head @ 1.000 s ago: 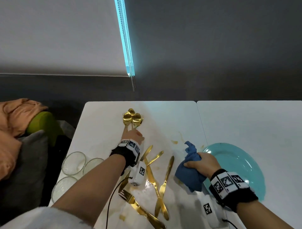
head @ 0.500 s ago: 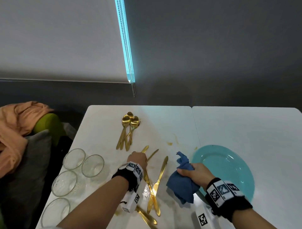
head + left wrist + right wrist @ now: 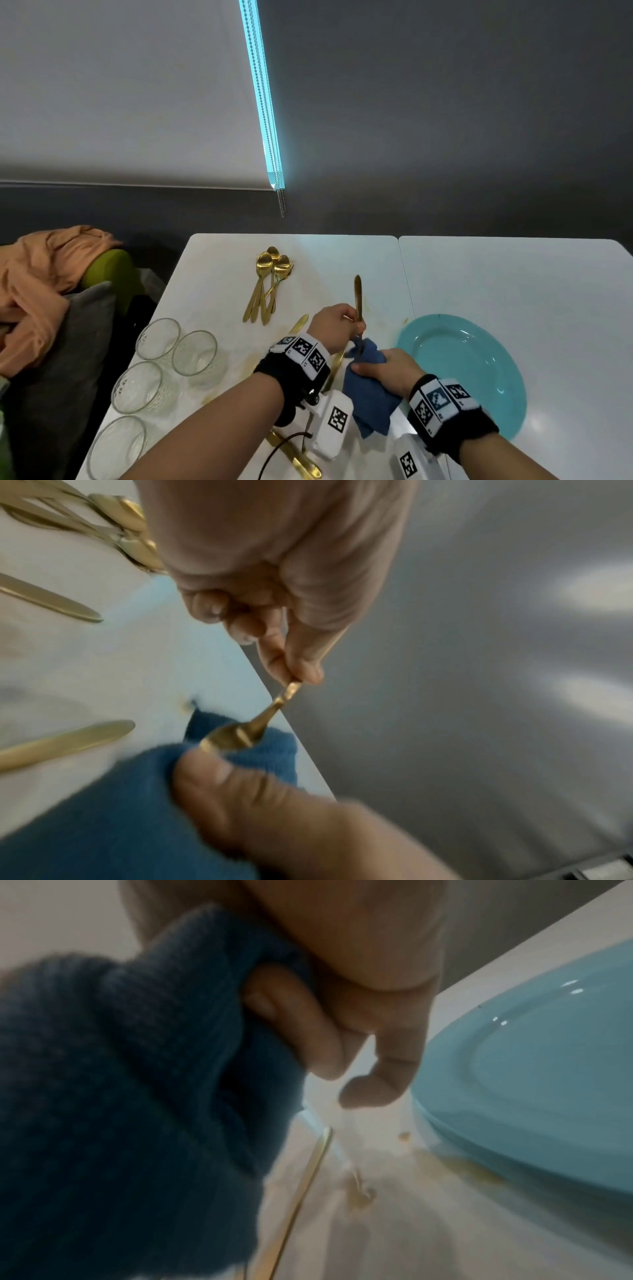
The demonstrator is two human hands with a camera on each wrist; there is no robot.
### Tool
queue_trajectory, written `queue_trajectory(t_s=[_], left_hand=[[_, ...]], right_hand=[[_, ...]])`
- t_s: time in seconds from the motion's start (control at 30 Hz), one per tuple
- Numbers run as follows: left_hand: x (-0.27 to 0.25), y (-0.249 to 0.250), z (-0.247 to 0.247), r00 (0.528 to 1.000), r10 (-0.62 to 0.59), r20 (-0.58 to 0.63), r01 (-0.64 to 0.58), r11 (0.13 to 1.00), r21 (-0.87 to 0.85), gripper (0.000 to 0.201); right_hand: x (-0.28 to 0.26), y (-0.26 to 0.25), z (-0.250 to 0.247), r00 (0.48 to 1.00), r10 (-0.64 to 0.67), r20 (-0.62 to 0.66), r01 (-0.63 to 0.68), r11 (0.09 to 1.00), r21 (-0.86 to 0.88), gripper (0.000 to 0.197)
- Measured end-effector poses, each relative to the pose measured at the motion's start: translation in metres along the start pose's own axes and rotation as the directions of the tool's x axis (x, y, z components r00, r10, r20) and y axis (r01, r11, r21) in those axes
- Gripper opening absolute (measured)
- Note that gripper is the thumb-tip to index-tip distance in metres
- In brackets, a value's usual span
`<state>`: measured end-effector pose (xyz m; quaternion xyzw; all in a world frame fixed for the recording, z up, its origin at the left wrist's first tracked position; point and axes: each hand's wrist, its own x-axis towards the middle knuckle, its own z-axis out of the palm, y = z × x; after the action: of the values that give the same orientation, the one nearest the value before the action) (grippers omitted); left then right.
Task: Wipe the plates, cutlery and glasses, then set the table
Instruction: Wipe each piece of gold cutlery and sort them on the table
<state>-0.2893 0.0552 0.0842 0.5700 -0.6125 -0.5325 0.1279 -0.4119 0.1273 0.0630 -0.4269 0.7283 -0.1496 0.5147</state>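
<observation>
My left hand (image 3: 351,325) pinches the handle of a gold utensil (image 3: 358,294) and holds it upright above the white table (image 3: 219,274). In the left wrist view its thumb and fingers (image 3: 301,669) pinch the handle, and the utensil's rounded head (image 3: 229,739) sits in the blue cloth (image 3: 103,818). My right hand (image 3: 366,368) grips the blue cloth (image 3: 368,401), bunched round the utensil's lower end. A teal plate (image 3: 479,370) lies just right of both hands. Wiped-looking gold spoons (image 3: 267,284) lie piled at the back.
Several clear glasses (image 3: 159,337) stand along the table's left edge. Loose gold knives (image 3: 51,601) and a fork (image 3: 298,459) lie under my left wrist. Yellowish stains (image 3: 479,1175) mark the table beside the plate. An orange garment (image 3: 41,274) drapes a green chair at left.
My left hand left the spoon pile, drew back to the loose cutlery, picked up one utensil and raised it. My right hand brought the cloth left onto its lower end.
</observation>
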Motion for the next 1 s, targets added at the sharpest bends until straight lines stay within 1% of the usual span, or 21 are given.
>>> queue_trajectory(t_s=[0.07,0.17,0.23,0.27,0.3,0.33,0.37,0.4,0.43,0.47,0.5,0.53,0.6,0.67,0.7,0.73,0.77,0.83,0.87,0.93,1.0], left_hand=[[0.003,0.001,-0.004,1.000,0.000,-0.009,-0.001,0.999,-0.051,0.020],[0.002,0.003,-0.006,1.000,0.009,-0.027,-0.010,0.998,-0.058,0.019],[0.003,0.004,-0.010,0.998,0.005,-0.063,-0.009,0.999,-0.049,0.013],[0.002,0.006,-0.013,0.996,0.010,-0.092,-0.010,1.000,0.009,0.026],[0.003,0.006,-0.016,0.990,0.053,-0.133,-0.035,0.990,0.136,0.050],[0.003,0.005,-0.021,0.979,0.135,-0.150,-0.079,0.940,0.332,0.071],[0.003,0.004,-0.025,0.966,0.225,-0.123,-0.122,0.826,0.551,0.082],[0.001,0.003,-0.029,0.947,0.316,-0.061,-0.173,0.660,0.731,0.079],[0.002,0.001,-0.031,0.922,0.386,0.022,-0.226,0.491,0.841,0.067],[0.002,-0.002,-0.034,0.901,0.423,0.099,-0.270,0.365,0.891,0.051],[0.003,-0.005,-0.038,0.886,0.437,0.155,-0.298,0.283,0.912,0.039],[0.004,-0.009,-0.041,0.879,0.441,0.181,-0.306,0.230,0.924,0.033],[0.002,-0.013,-0.045,0.895,0.403,0.190,-0.290,0.204,0.935,0.031],[0.000,-0.017,-0.045,0.934,0.311,0.174,-0.258,0.255,0.932,0.030],[-0.001,-0.020,-0.042,0.952,0.264,0.157,-0.238,0.312,0.920,0.030],[-0.003,-0.024,-0.039,0.968,0.209,0.141,-0.216,0.397,0.892,0.031],[-0.005,-0.027,-0.037,0.981,0.144,0.130,-0.186,0.509,0.840,0.031],[-0.011,-0.032,-0.031,0.992,0.026,0.122,-0.100,0.752,0.652,0.027],[-0.013,-0.032,-0.030,0.993,-0.010,0.119,-0.059,0.827,0.558,0.025],[-0.011,-0.033,-0.032,0.993,-0.054,0.100,0.004,0.894,0.448,0.025],[-0.009,-0.034,-0.036,0.992,-0.115,0.060,0.088,0.938,0.335,0.025]], right_hand=[[-0.004,0.005,0.005,1.000,0.012,-0.006,-0.012,0.999,0.038,0.024],[-0.004,0.006,0.004,1.000,0.010,-0.026,-0.006,0.991,0.136,0.022],[-0.003,0.003,-0.006,0.999,0.017,-0.033,-0.016,0.999,0.051,0.027],[-0.002,0.002,-0.013,0.999,0.020,-0.035,-0.022,0.999,-0.050,0.030],[-0.004,0.001,-0.020,0.999,0.026,-0.030,-0.030,0.985,-0.169,0.029],[-0.005,0.001,-0.026,0.999,0.026,-0.024,-0.032,0.959,-0.280,0.025],[-0.005,0.000,-0.031,0.999,0.027,-0.017,-0.032,0.931,-0.363,0.020],[-0.005,0.000,-0.036,1.000,0.022,-0.006,-0.023,0.909,-0.416,0.018],[-0.005,-0.002,-0.040,1.000,0.022,-0.002,-0.020,0.894,-0.447,0.020],[-0.004,-0.003,-0.043,1.000,0.018,-0.007,-0.019,0.887,-0.462,0.024],[-0.002,-0.004,-0.047,1.000,0.009,-0.019,-0.016,0.884,-0.467,0.025],[0.000,-0.006,-0.050,0.999,-0.004,-0.035,-0.013,0.885,-0.466,0.024],[0.002,-0.011,-0.057,0.997,-0.027,-0.075,-0.012,0.880,-0.476,0.016],[0.005,-0.012,-0.062,0.989,-0.052,-0.136,-0.018,0.885,-0.465,0.023],[0.005,-0.013,-0.065,0.981,-0.068,-0.183,-0.018,0.901,-0.434,0.024],[0.005,-0.013,-0.068,0.969,-0.081,-0.236,-0.014,0.927,-0.375,0.022],[0.005,-0.014,-0.071,0.954,-0.078,-0.290,-0.010,0.956,-0.292,0.020],[0.007,-0.015,-0.075,0.926,-0.070,-0.371,0.029,0.993,-0.115,0.020],[0.008,-0.016,-0.077,0.910,-0.075,-0.407,0.056,0.997,-0.058,0.021],[0.012,-0.016,-0.080,0.863,-0.050,-0.502,0.086,0.995,0.049,0.024],[0.019,-0.012,-0.084,0.808,0.085,-0.583,0.105,0.953,0.284,0.028]])
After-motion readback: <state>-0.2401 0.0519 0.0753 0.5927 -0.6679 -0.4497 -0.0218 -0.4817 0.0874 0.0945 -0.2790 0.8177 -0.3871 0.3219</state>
